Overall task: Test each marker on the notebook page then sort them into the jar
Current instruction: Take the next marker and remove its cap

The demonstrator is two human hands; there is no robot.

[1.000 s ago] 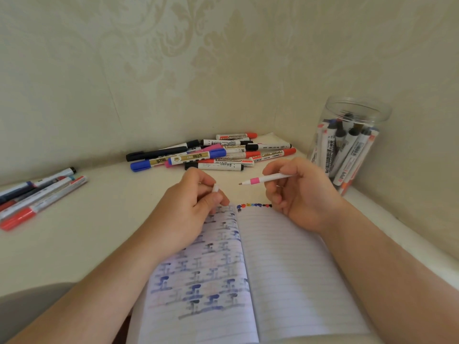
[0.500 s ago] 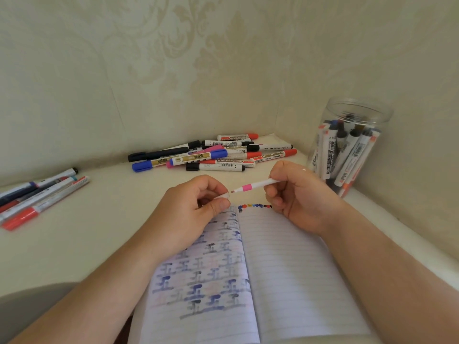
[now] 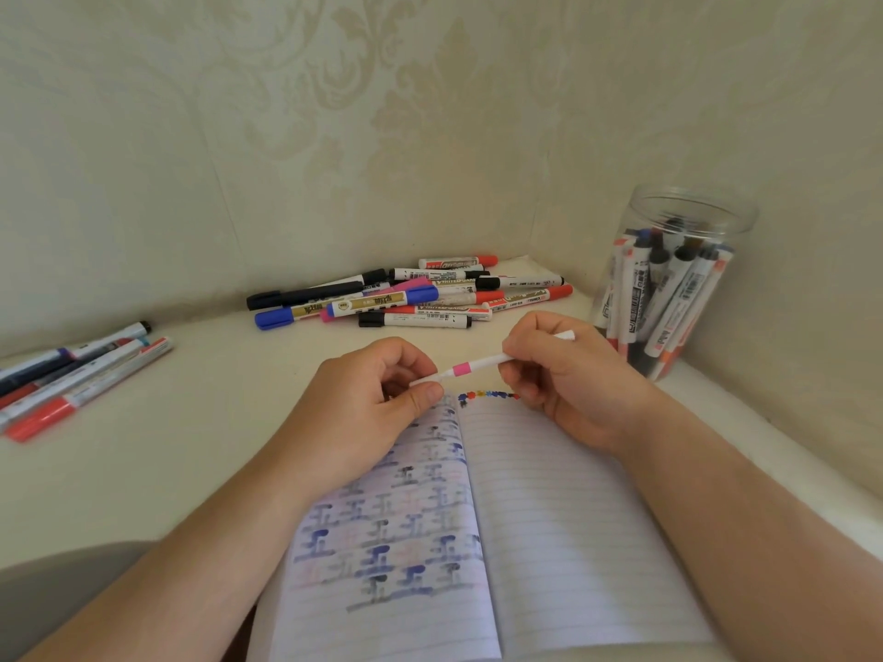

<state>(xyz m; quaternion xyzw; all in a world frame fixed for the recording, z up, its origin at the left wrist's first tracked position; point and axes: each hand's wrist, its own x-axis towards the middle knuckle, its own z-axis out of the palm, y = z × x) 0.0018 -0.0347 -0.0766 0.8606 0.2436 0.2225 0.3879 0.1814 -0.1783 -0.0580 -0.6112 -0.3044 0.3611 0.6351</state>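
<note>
While the right hand point(image 3: 568, 375) grips a thin white marker point(image 3: 482, 364) with a pink band just above the notebook point(image 3: 549, 518), the left hand point(image 3: 368, 413) pinches its cap end. Behind the notebook lies a marker pile point(image 3: 411, 298); to its right, the jar point(image 3: 669, 279) holds markers.

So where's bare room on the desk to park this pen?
Bare desk lies between the left marker group and the left hand, in front of the marker pile. The notebook's right page is mostly blank. Crowded: the back corner pile and around the jar.
</note>
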